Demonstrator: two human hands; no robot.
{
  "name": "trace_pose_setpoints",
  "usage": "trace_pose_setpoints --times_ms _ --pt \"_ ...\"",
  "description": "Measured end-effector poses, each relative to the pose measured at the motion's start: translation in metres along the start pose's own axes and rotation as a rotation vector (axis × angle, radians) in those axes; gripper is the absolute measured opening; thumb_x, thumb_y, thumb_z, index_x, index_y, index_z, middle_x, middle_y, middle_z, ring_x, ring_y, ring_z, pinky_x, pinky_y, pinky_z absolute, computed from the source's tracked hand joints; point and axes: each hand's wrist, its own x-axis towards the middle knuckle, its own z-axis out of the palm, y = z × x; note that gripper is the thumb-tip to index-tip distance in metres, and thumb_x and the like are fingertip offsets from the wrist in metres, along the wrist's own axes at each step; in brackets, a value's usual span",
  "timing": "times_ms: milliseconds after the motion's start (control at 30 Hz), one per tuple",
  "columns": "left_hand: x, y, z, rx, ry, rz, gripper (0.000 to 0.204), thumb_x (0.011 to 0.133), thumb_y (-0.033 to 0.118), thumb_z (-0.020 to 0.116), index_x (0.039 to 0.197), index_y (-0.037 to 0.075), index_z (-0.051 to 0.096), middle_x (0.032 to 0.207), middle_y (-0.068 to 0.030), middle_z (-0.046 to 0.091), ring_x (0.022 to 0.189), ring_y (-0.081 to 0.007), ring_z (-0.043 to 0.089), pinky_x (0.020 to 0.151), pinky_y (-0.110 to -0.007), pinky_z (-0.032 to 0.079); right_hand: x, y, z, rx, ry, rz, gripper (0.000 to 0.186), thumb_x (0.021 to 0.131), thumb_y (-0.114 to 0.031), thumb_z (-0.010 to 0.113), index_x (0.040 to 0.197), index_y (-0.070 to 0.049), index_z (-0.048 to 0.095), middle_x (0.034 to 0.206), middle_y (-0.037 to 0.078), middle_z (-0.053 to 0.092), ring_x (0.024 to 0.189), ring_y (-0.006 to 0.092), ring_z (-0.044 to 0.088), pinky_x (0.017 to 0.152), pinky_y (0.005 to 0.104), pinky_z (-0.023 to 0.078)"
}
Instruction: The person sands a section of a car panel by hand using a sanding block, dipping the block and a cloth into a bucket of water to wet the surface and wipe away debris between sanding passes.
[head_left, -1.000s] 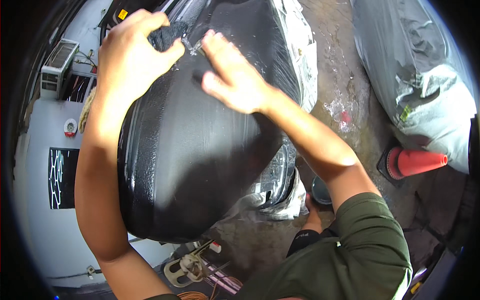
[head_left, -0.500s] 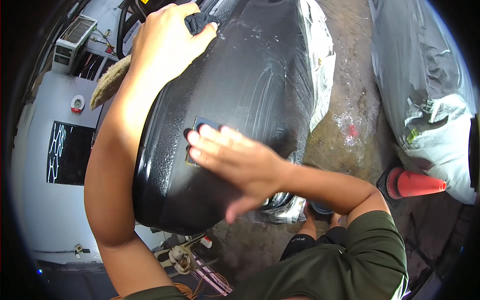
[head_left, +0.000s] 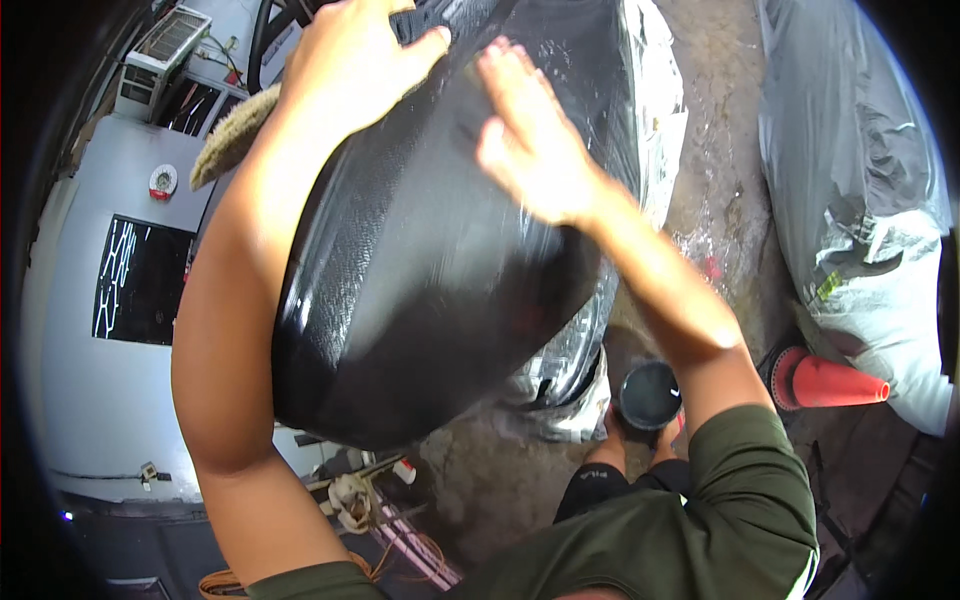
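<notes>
A long black car body panel (head_left: 400, 250), wet and shiny in places, stretches away in front of me. My left hand (head_left: 355, 60) is closed around a dark, bunched cloth (head_left: 425, 22) at the far left of the panel. My right hand (head_left: 535, 135) lies flat on the panel's upper right part, fingers pointing away and slightly blurred. A thin dark sheet, like sandpaper, sits under its fingers, now mostly hidden. My right hand's shadow falls on the near part of the panel.
Crumpled clear plastic sheeting (head_left: 655, 120) borders the panel's right side. A covered bulky shape (head_left: 840, 130) stands right, with an orange cone (head_left: 830, 383) near it. A dark bucket (head_left: 650, 395) is by my feet. A fuzzy tan pad (head_left: 235, 135) shows beyond my left forearm.
My right hand has slid away from me, up the panel, and turned its fingers forward. The sheet under it went along. My left hand keeps its grip on the cloth.
</notes>
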Motion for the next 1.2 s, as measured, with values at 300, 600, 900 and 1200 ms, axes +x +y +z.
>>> trace_pose_setpoints --times_ms 300,600,900,1200 --pt "0.001 -0.009 0.009 0.110 0.074 0.036 0.042 0.090 0.042 0.077 0.113 0.007 0.074 0.115 -0.0207 0.073 0.110 -0.0391 0.070 0.095 -0.048 0.055 -0.003 0.004 -0.001 -0.026 -0.034 -0.052 0.099 0.099 -0.067 0.052 0.160 0.007 0.029 0.169 0.031 0.022 0.160 0.0434 0.016 0.129 0.0565 0.010" --pt "-0.004 -0.007 0.006 0.129 0.063 0.106 0.048 0.090 0.043 0.077 0.118 0.005 0.073 0.110 -0.0196 0.073 0.106 -0.0380 0.071 0.094 -0.047 0.055 -0.020 -0.037 0.003 0.007 -0.093 -0.120 0.112 0.087 -0.079 0.060 0.162 -0.001 0.031 0.170 0.023 0.026 0.160 0.0407 0.020 0.128 0.0583 0.011" --pt "-0.011 0.039 -0.021 0.060 0.118 0.076 0.031 0.085 0.024 0.079 0.102 -0.001 0.074 0.099 -0.0248 0.071 0.094 -0.0411 0.070 0.086 -0.048 0.055 -0.045 -0.119 -0.011 0.032 -0.192 -0.005 0.108 0.089 -0.073 0.059 0.158 0.006 0.033 0.168 0.030 0.025 0.159 0.0432 0.019 0.127 0.0593 0.017" --pt "-0.009 0.028 -0.020 0.004 0.088 0.124 0.031 0.085 0.026 0.080 0.098 -0.001 0.073 0.094 -0.0261 0.071 0.090 -0.0438 0.069 0.081 -0.049 0.054 -0.083 -0.175 -0.004 0.251 -0.280 -0.036 0.114 0.085 -0.081 0.054 0.159 0.003 0.034 0.168 0.028 0.027 0.159 0.0386 0.021 0.129 0.0533 0.014"
